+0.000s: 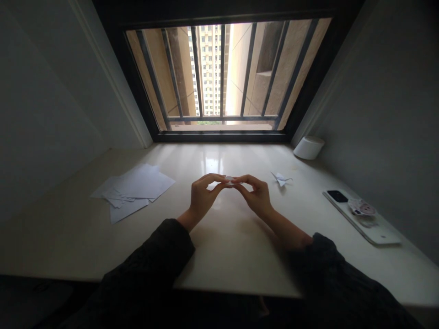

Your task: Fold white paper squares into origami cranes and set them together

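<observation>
A small piece of folded white paper (pixel 229 180) is pinched between my two hands, held above the sill's surface. My left hand (pixel 206 194) grips its left side between thumb and fingers. From the other side my right hand (pixel 255 192) pinches it the same way, and the fingertips of both hands nearly meet. Much of the paper is hidden behind the fingers, so its exact shape does not show. Just right of my right hand lies a folded white paper crane (pixel 281 179).
Loose white paper sheets and small scraps (pixel 137 185) lie to the left. On the right rests a phone (pixel 360 217) with a round grip on its back. A white cylinder (pixel 308 148) stands by the right wall. The barred window (pixel 222 136) closes off the far side.
</observation>
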Demonstrator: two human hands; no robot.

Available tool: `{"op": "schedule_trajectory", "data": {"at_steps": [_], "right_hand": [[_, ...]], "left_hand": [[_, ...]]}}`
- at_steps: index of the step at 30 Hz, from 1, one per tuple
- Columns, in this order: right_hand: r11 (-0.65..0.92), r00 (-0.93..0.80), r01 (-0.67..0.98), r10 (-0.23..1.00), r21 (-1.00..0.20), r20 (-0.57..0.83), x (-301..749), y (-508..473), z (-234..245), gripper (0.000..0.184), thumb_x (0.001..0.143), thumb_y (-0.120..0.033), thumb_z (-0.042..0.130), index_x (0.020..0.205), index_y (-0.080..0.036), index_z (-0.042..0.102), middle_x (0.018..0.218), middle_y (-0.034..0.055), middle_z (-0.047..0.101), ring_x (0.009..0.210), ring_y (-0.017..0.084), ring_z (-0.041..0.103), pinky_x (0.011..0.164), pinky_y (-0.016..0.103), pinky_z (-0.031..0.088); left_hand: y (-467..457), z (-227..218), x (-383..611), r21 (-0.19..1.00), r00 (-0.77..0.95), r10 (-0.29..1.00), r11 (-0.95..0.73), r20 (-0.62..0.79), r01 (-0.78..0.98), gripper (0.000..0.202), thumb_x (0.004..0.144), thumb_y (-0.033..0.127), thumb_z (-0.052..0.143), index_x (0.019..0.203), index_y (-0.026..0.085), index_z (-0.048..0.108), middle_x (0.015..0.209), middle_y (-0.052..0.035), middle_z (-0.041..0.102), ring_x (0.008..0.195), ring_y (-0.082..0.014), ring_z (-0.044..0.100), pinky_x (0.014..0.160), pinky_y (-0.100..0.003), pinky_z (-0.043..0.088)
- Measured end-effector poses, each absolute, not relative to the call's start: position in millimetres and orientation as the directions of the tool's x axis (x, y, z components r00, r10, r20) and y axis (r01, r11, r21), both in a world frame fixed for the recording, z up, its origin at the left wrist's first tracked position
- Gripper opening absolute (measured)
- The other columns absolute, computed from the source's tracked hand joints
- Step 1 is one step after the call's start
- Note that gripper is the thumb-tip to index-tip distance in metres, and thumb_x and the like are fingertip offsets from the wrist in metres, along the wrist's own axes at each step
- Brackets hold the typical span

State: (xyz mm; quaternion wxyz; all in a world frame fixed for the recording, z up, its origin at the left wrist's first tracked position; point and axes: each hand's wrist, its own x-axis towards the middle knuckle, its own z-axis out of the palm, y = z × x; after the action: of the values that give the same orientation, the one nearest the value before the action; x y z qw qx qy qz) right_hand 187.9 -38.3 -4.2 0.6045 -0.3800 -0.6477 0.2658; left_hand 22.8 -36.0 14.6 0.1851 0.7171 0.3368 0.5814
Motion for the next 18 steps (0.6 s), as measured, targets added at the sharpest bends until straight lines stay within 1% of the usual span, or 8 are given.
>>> {"op": "schedule_trajectory", "data": {"at_steps": [5, 9, 14, 18], "right_hand": [[0.536, 0.038, 0.143, 0.837, -0.832, 0.546, 187, -38, -3, 0.009, 0.074, -0.033, 0.071, 0.076, -0.024, 0.071, 0.081, 0.0023, 0.074, 0.086, 0.024, 0.069, 0.079, 0.037, 0.053], [0.512, 0.04, 0.122, 0.853, -0.85, 0.52, 186, -38, -3, 0.01, 0.072, -0.033, 0.072, 0.076, -0.024, 0.071, 0.082, 0.0019, 0.074, 0.086, 0.024, 0.069, 0.08, 0.037, 0.053], [0.49, 0.039, 0.096, 0.868, -0.866, 0.495, 185, -37, -3, 0.013, 0.07, -0.033, 0.075, 0.08, -0.025, 0.073, 0.085, 0.0026, 0.075, 0.083, 0.023, 0.069, 0.08, 0.037, 0.053], [0.472, 0.048, 0.068, 0.879, -0.879, 0.475, 184, -37, -3, 0.015, 0.067, -0.033, 0.077, 0.079, -0.024, 0.074, 0.083, 0.0027, 0.075, 0.08, 0.022, 0.069, 0.079, 0.038, 0.054]], "left_hand": [[-36, 12, 24, 0.698, 0.085, 0.725, -0.684, 0.684, 0.212, 0.007, 0.074, 0.026, 0.071, 0.078, 0.021, 0.072, 0.087, -0.0043, 0.072, 0.086, -0.0192, 0.068, 0.081, -0.035, 0.054], [-34, 9, 25, 0.765, 0.045, 0.774, -0.631, 0.631, 0.13, 0.008, 0.071, 0.026, 0.074, 0.076, 0.02, 0.072, 0.086, -0.0044, 0.072, 0.085, -0.0197, 0.068, 0.084, -0.036, 0.053], [-27, 1, 27, 0.878, -0.002, 0.878, -0.479, 0.479, -0.025, 0.016, 0.065, 0.029, 0.077, 0.076, 0.019, 0.073, 0.086, -0.0054, 0.073, 0.085, -0.0213, 0.068, 0.086, -0.04, 0.052], [-25, -1, 29, 0.927, -0.009, 0.938, -0.344, 0.347, -0.15, 0.018, 0.062, 0.028, 0.079, 0.074, 0.017, 0.072, 0.084, -0.0054, 0.073, 0.082, -0.0206, 0.068, 0.084, -0.039, 0.053]]}}
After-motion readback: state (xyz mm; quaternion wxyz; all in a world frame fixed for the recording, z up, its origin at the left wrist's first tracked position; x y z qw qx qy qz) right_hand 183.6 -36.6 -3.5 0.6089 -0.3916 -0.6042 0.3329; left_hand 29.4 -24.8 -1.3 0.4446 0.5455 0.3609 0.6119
